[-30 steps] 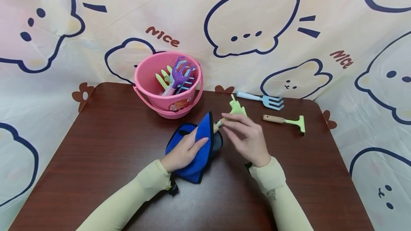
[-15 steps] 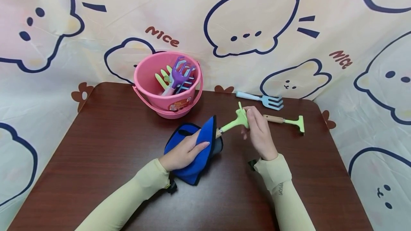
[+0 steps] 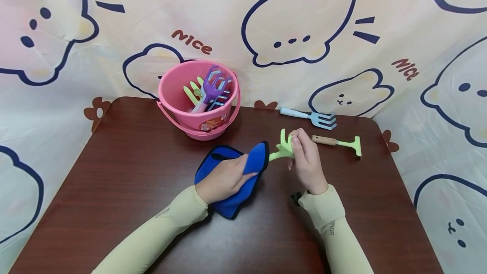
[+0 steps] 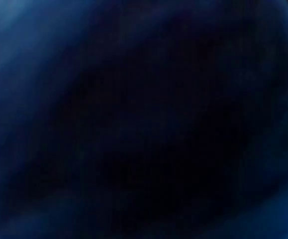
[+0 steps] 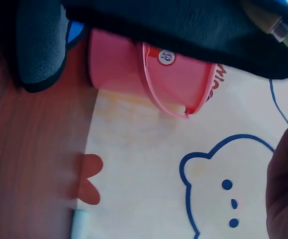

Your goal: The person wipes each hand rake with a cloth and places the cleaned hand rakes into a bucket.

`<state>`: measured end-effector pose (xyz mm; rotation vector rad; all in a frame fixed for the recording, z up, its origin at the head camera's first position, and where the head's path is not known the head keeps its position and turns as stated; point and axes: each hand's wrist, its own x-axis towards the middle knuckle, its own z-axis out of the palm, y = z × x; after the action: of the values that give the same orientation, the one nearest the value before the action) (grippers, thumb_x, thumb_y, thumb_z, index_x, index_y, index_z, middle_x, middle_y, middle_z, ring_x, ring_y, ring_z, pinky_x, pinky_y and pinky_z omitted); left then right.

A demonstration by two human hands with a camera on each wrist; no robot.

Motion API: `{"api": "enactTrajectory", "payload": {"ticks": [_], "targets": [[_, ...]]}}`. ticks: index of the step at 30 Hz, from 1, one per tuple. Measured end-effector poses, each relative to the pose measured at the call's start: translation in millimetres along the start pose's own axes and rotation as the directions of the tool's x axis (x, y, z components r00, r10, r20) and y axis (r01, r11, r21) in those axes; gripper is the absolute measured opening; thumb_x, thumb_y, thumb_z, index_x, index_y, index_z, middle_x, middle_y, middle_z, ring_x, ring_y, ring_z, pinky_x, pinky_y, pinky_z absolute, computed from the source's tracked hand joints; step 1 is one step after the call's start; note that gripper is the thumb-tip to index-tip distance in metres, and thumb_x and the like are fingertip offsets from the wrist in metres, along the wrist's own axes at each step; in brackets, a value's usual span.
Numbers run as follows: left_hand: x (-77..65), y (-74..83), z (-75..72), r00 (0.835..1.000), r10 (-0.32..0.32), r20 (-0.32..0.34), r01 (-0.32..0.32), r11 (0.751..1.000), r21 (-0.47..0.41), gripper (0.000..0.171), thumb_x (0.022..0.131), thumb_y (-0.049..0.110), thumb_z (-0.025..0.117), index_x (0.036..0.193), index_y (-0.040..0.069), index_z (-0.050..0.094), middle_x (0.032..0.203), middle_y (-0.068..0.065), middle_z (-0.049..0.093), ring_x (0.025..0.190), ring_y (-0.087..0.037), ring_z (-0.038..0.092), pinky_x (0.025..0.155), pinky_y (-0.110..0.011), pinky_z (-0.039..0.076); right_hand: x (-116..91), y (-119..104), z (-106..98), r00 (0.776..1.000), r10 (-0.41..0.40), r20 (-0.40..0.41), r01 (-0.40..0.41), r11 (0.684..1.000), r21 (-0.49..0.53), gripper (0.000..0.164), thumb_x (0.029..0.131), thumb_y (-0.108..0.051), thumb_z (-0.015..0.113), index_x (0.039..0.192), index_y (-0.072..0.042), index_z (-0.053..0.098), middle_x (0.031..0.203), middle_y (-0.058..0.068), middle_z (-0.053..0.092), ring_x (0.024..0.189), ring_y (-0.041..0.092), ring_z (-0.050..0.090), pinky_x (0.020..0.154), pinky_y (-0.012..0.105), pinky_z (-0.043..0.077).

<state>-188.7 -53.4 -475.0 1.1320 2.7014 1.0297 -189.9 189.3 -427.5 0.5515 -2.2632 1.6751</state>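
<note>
A blue cloth [image 3: 233,204] with black edging is folded around the handle of a light green hand rake [image 3: 279,154]. My left hand [image 3: 223,179] grips the cloth from above, thumb toward me. At the tines, my right hand [image 3: 309,162] holds the rake's head with fingers curled. In the right wrist view the cloth's dark grey underside [image 5: 158,25] hangs beside the rake's wooden handle [image 5: 259,15], its metal collar and part of the green shank; part of my right hand [image 5: 287,181] shows at the right edge. The left wrist view is dark, filled by blurred blue cloth [image 4: 24,64].
A pink bucket [image 3: 176,117] with several garden tools stands at the back, a purple hand rake [image 3: 212,90] on top. To the right lie a light blue hand fork [image 3: 321,120] and a green scraper-shaped tool [image 3: 344,143] with a wooden handle. A printed curtain hangs behind the table.
My right hand has moved from the rake's neck to its tines and now holds them. My left hand and the cloth have slid right along the handle, covering the collar in the head view.
</note>
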Motion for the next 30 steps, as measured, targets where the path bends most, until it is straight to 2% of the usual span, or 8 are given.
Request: {"api": "enactTrajectory", "payload": {"ticks": [3,6,11,15,17,20,25,30], "targets": [[3.1,2.6,1.3,0.998,0.041,-0.056,-0.036,0.996,0.085,0.026,0.102,0.028,0.066,0.110,0.006,0.054,0.077,0.000,0.056,0.068,-0.010,0.057,0.068,-0.022,0.055,-1.5,-3.3,1.8,0.999,-0.044,0.006,0.044,0.998,-0.052,0.018,0.108,-0.001,0.040,0.096,0.006,0.052,0.067,0.005,0.048,0.044,0.022,0.048,0.041,0.029,0.046],[4.1,3.4,1.6,0.994,0.069,-0.087,-0.062,0.995,0.082,0.025,0.101,0.026,0.069,0.106,0.007,0.054,0.074,0.002,0.055,0.064,-0.008,0.054,0.063,-0.019,0.052,-1.7,-5.3,3.1,0.996,-0.083,0.036,0.085,0.994,-0.062,0.016,0.106,0.001,0.041,0.097,0.004,0.053,0.068,0.007,0.049,0.043,0.021,0.049,0.041,0.029,0.047],[4.2,1.6,2.6,0.994,0.085,-0.062,-0.088,0.995,-0.047,0.021,0.103,0.026,0.066,0.107,0.008,0.056,0.071,0.004,0.054,0.061,-0.006,0.053,0.058,-0.018,0.049,-1.1,-5.6,3.8,0.987,-0.113,0.116,0.118,0.992,-0.033,0.015,0.106,0.002,0.041,0.097,0.002,0.053,0.067,0.009,0.052,0.045,0.015,0.054,0.044,0.027,0.050],[4.0,0.0,4.4,0.996,0.089,-0.011,-0.089,0.978,-0.190,0.028,0.107,0.026,0.058,0.125,0.006,0.056,0.083,0.002,0.064,0.072,-0.006,0.059,0.068,-0.021,0.054,-1.9,-3.3,4.9,0.980,-0.094,0.173,0.102,0.994,-0.039,0.014,0.106,0.001,0.042,0.099,-0.001,0.053,0.072,0.008,0.054,0.048,0.013,0.055,0.046,0.028,0.052],[4.2,0.9,5.2,0.995,0.096,-0.015,-0.097,0.967,-0.236,0.033,0.108,0.024,0.055,0.135,0.004,0.055,0.092,0.000,0.069,0.078,-0.008,0.061,0.073,-0.024,0.056,-2.1,-1.2,8.8,0.975,-0.092,0.204,0.110,0.991,-0.079,0.012,0.106,0.000,0.044,0.100,-0.003,0.054,0.075,0.006,0.055,0.049,0.010,0.054,0.046,0.028,0.051],[5.7,5.3,6.9,0.992,0.106,-0.068,-0.119,0.965,-0.234,0.037,0.106,0.019,0.057,0.138,0.000,0.057,0.091,-0.002,0.071,0.076,-0.009,0.060,0.075,-0.023,0.056,-2.3,2.7,19.3,0.963,-0.123,0.239,0.159,0.978,-0.138,0.010,0.105,-0.003,0.047,0.101,-0.004,0.056,0.078,0.005,0.056,0.059,0.008,0.053,0.053,0.026,0.049],[5.8,10.8,12.9,0.974,0.120,-0.191,-0.157,0.969,-0.190,0.029,0.101,0.012,0.064,0.126,-0.002,0.067,0.077,-0.002,0.068,0.069,-0.010,0.060,0.068,-0.021,0.054,-4.1,2.7,28.3,0.955,-0.145,0.258,0.191,0.968,-0.161,0.010,0.105,-0.008,0.049,0.101,-0.006,0.057,0.079,0.003,0.057,0.068,0.009,0.052,0.059,0.026,0.045],[3.7,13.4,17.4,0.950,0.097,-0.296,-0.176,0.952,-0.252,0.028,0.099,0.009,0.068,0.125,-0.002,0.068,0.095,-0.008,0.077,0.082,-0.015,0.070,0.083,-0.030,0.061,-5.7,-3.5,27.1,0.961,-0.117,0.251,0.162,0.973,-0.165,0.009,0.105,-0.009,0.051,0.101,-0.007,0.058,0.078,0.003,0.057,0.067,0.009,0.050,0.058,0.025,0.043]]}}
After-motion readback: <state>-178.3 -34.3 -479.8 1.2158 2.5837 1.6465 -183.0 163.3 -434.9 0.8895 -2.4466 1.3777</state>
